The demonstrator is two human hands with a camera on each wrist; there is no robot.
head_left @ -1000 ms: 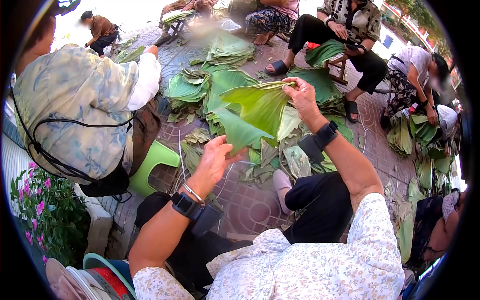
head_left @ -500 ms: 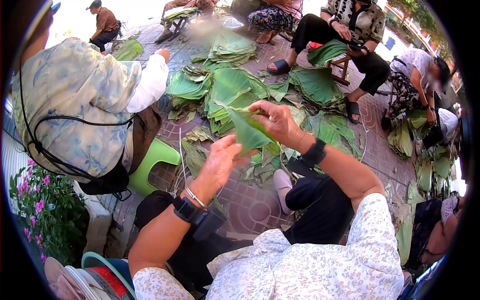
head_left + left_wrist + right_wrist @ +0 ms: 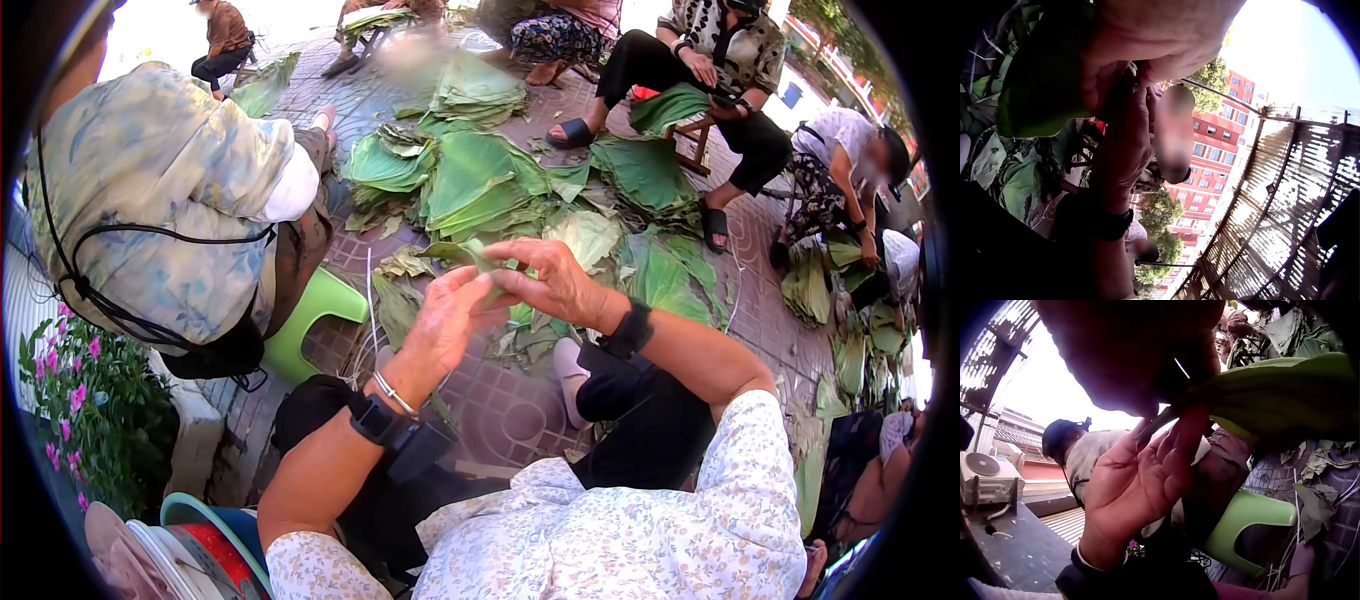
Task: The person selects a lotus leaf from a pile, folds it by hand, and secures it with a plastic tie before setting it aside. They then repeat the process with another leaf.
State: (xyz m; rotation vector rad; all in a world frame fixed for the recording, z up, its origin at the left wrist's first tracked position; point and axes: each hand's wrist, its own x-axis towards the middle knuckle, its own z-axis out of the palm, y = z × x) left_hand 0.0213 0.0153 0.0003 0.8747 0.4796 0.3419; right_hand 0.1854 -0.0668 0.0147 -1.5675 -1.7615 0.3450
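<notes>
A green lotus leaf (image 3: 455, 252), folded together, is held between both hands in front of the chest. My left hand (image 3: 440, 325) pinches its gathered edge between thumb and fingers, palm turned inward. Right beside it, my right hand (image 3: 560, 287) grips the same narrow end, its fingertips meeting the left ones. In the right wrist view the leaf (image 3: 1285, 394) fans out to the right from a twisted tip at the left fingers (image 3: 1175, 450). Seen from the left wrist, the leaf (image 3: 1035, 94) hangs dark beside the hands.
Piled lotus leaves (image 3: 475, 185) cover the paving ahead, with another stack (image 3: 645, 175) to the right. A green plastic stool (image 3: 315, 325) and a seated person (image 3: 170, 200) are close at left. Other people sit around the piles. Pink flowers (image 3: 78, 398) grow at left.
The leaf was spread wide between the hands and is now folded and gathered. My right hand has come down and left to meet the left hand, which moved little.
</notes>
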